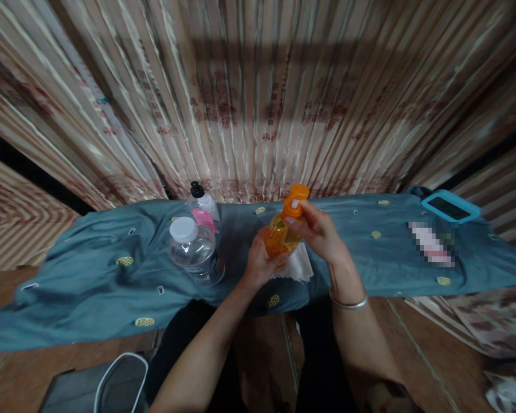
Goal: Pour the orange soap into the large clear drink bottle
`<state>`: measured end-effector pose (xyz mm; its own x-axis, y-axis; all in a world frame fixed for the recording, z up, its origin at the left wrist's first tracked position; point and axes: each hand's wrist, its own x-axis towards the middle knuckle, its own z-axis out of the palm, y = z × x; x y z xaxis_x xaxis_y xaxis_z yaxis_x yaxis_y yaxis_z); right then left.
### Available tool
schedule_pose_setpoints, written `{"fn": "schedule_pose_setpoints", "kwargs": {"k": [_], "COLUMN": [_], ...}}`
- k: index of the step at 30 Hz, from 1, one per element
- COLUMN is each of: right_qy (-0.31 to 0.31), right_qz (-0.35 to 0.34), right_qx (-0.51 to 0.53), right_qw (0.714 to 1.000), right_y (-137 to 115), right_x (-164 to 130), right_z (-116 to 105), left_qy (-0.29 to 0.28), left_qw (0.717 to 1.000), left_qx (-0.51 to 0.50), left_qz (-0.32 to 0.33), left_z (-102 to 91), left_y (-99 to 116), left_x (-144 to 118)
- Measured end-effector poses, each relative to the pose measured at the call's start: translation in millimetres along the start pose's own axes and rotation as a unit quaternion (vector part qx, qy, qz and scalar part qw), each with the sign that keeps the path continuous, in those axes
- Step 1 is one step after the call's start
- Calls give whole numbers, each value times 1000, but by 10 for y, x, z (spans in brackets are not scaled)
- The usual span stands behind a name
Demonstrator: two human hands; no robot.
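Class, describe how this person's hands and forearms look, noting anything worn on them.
The left hand and right hand are gloveless. The left forearm shows no sleeve or band. A slim, rounded silver bangle circles the right wrist. Something dark near the right elbow may be a sleeve edge, but it is too dim to tell.

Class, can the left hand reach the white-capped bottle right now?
Probably yes, after letting go: the left hand holds the orange bottle, but only blue cloth shows between that hand and the white-capped bottle.
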<state>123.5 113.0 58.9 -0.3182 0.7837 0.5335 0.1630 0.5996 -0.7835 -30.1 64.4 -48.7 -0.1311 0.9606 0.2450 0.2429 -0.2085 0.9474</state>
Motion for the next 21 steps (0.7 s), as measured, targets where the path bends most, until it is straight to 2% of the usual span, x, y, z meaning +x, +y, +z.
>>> {"fn": "schedule_pose_setpoints", "kwargs": {"k": [6,13,17,21], "right_qy": [97,54,94,121], "right_qz": [39,33,25,-3], "right_qx": [-35,63,90,76], "right_qw": [994,996,991,990], "right_y": [-40,-97,-188,-403], "right_x": [7,31,15,55], "right_z": [-20,-50,-91,-195], "left_qy": [-2,-9,-7,-10], "left_qw": [1000,1000,1000,1000], "left_qx": [15,22,21,9], "left_qz": [-5,-9,-9,-2], "left_z": [-5,-13,-11,-3], "left_y": [14,80,94,61], "left_x": [12,6,10,21]}}
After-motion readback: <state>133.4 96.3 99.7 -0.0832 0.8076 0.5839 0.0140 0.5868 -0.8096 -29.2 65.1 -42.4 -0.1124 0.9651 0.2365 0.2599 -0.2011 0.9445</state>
